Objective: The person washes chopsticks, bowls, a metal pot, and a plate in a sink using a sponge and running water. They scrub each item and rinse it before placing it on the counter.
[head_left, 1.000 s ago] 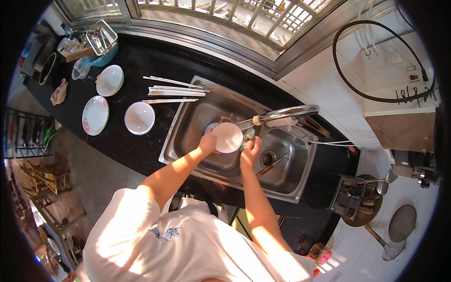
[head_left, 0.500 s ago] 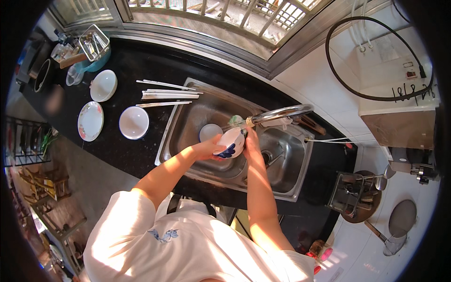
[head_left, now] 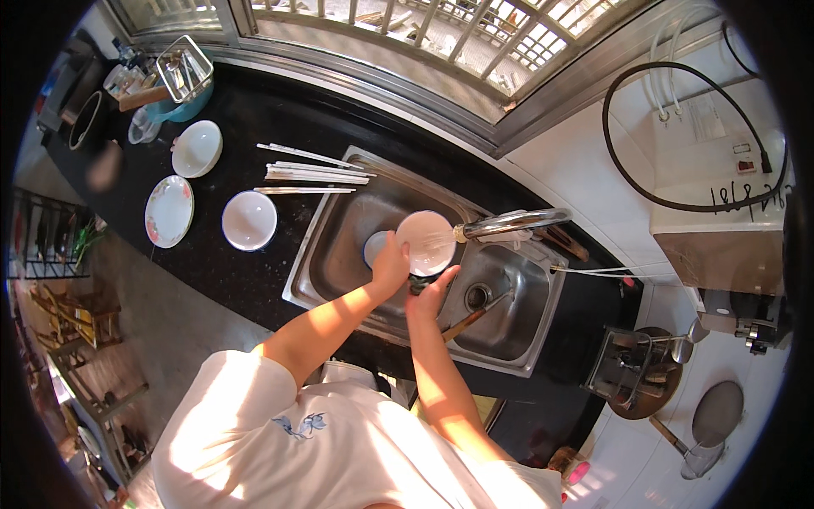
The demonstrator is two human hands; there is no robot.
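The sink (head_left: pixel 343 216) lies below, the tap (head_left: pixel 517 223) running into the bowl (head_left: pixel 421 241) I hold above it. The bowl looks ceramic: probably stiff, fairly light, slick when wet, easily chipped, so rim and base seem surest. My left hand (head_left: pixel 390 265) grips its left side; my right hand (head_left: pixel 429 297) is just below, fingers hidden, grasp unclear.

Smooth bowl (head_left: pixel 421 235); glossy metal faucet (head_left: pixel 519 223)
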